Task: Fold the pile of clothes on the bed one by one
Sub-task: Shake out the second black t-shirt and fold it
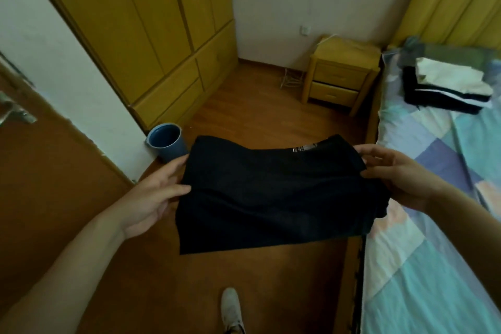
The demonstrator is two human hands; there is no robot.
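Note:
A folded black garment [271, 192] hangs in the air over the wooden floor, stretched flat between both hands. My left hand [154, 195] pinches its left edge, thumb on top and fingers underneath. My right hand [398, 173] grips its right edge, fingers curled over the bunched cloth. On the bed [433, 225] at the right, near the headboard, lies a stack of folded clothes [447, 87], black and white pieces with a white one on top. A grey-green cloth [444, 51] lies behind the stack.
A blue bucket [168, 141] stands on the floor by the yellow wardrobe [141, 30]. A yellow nightstand [341, 73] sits beside the bed, with white hangers [291, 80] on the floor to its left. A brown door [40, 171] is at the left. My shoe [231, 312] shows below.

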